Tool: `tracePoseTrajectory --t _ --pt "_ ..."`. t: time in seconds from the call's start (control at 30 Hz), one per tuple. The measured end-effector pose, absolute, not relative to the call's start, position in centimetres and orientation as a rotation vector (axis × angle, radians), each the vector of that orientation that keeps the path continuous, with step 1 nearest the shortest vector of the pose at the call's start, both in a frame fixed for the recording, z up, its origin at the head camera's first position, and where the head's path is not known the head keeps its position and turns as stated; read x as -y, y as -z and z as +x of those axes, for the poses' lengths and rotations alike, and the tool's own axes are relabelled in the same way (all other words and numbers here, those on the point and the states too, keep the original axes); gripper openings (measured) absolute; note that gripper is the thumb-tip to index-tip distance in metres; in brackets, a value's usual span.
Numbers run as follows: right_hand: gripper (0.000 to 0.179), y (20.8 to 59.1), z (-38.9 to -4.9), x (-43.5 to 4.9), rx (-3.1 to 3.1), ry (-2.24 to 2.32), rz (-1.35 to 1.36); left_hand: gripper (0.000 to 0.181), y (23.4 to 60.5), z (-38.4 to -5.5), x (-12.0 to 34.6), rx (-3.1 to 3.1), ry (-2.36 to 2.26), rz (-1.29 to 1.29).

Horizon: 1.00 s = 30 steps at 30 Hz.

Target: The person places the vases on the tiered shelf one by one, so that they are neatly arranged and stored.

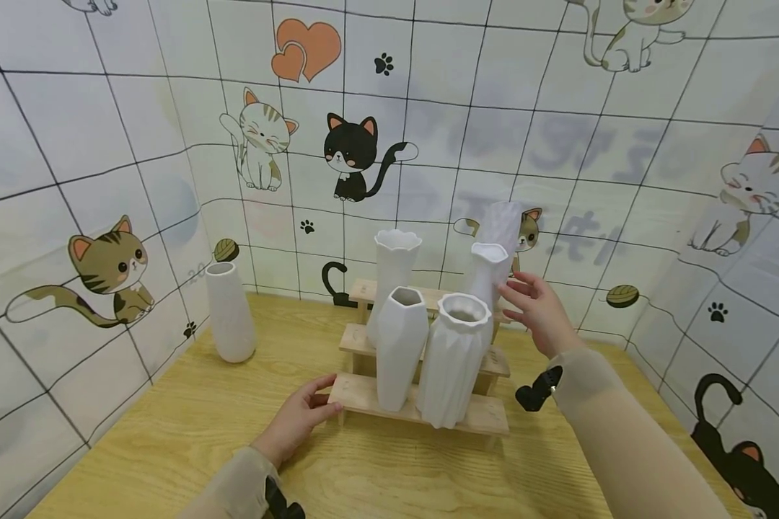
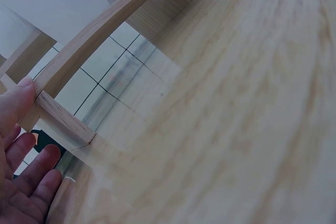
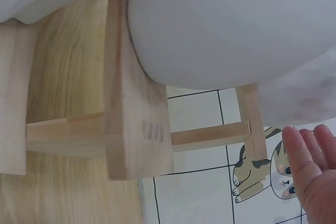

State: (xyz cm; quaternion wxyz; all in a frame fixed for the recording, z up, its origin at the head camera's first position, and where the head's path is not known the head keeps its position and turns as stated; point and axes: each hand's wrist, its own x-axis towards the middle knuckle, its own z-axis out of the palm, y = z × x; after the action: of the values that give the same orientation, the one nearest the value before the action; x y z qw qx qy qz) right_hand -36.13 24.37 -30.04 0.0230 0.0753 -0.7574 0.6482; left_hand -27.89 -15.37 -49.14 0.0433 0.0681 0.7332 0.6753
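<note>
A three-step wooden display stand bears several white ceramic vases. Its bottom step holds a faceted vase and a ribbed vase. Behind them are a scallop-rimmed vase, a wavy-rimmed vase and a textured vase at the back. My left hand holds the bottom step's left end, thumb at the front corner; in the left wrist view the other fingers spread below the board. My right hand reaches beside the rear right vases, fingers extended, fingertips close to the textured vase.
Another white vase stands alone on the wood-grain table at the left, near the wall. Cat-patterned white sheeting encloses the table at the back and both sides.
</note>
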Motion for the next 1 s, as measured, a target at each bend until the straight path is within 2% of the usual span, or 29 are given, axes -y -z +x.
tracePoseTrajectory --t 1.0 --pt "0.071 38.5 -29.4 -26.1 2.271 -2.053 0.176 0.066 49.2 -27.8 15.4 -2.256 -2.063 0.205"
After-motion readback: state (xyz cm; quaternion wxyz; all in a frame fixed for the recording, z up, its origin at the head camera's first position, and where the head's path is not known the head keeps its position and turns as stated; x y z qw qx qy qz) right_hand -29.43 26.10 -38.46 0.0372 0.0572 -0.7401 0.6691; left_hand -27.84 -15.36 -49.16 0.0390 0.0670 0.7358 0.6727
